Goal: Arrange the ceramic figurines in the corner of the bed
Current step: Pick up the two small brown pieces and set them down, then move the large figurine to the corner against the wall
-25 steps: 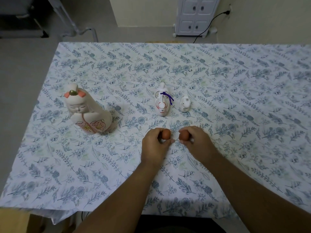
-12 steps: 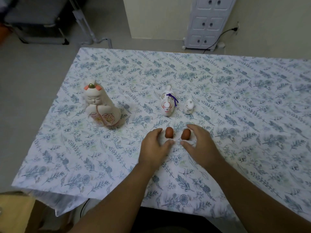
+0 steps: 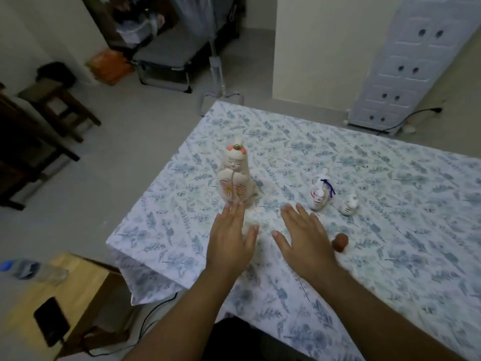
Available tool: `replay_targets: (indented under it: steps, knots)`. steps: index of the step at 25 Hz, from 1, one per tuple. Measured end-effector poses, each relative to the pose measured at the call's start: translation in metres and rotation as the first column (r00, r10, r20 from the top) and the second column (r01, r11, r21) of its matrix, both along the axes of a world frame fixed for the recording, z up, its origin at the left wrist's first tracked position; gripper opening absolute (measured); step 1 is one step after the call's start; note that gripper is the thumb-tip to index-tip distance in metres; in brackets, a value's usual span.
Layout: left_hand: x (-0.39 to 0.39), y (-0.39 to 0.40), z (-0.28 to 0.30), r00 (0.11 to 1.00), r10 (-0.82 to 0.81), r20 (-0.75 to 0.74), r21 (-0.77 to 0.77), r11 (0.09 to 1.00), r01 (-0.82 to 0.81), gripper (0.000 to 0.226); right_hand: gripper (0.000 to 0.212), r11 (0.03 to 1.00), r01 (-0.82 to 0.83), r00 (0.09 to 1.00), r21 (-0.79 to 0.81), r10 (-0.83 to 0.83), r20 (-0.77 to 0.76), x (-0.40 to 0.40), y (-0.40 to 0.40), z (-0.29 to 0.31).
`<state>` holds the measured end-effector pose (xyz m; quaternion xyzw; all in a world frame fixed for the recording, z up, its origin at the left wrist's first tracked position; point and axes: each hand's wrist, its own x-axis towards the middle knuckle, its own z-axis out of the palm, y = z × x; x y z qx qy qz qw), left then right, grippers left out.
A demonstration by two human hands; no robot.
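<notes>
Both hands — left hand (image 3: pixel 230 241), right hand (image 3: pixel 305 239) — spread flat, empty, mid-frame; a careless reach could topple the tall cream ceramic doll figurine (image 3: pixel 235 178) off the floral-sheeted bed (image 3: pixel 390 204).

Floor (image 3: pixel 135 157): pale grey, smooth, filling the left and centre of the frame. Walls (image 3: pixel 320 48): cream, plain, upper centre. White panelled cabinet (image 3: pixel 408 63) at upper right, a black cable (image 3: pixel 406 121) running along its base. Dark wooden furniture (image 3: pixel 33 142) at the left edge. Grey folding cot (image 3: pixel 166 56) at upper centre-left, orange item (image 3: pixel 109 65) beside it. Cardboard box (image 3: pixel 65 295) at lower left. Lighting dim and even.
</notes>
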<state>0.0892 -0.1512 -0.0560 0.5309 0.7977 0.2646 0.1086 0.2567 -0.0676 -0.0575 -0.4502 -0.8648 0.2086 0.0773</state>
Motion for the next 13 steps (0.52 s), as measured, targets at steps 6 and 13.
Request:
replay_targets:
  steps: [6, 13]
  knots:
    - [-0.089, 0.039, 0.013, 0.995, 0.059, 0.075, 0.015, 0.998, -0.061, 0.073, 0.09, 0.991, 0.037, 0.999, -0.128, -0.041, -0.032, -0.096, 0.048, 0.023]
    - [-0.127, 0.084, 0.009, 0.873, -0.171, 0.457, 0.118, 0.984, 0.131, 0.054, 0.088, 0.928, 0.101, 0.914, -0.359, -0.228, -0.334, -0.139, 0.079, 0.01]
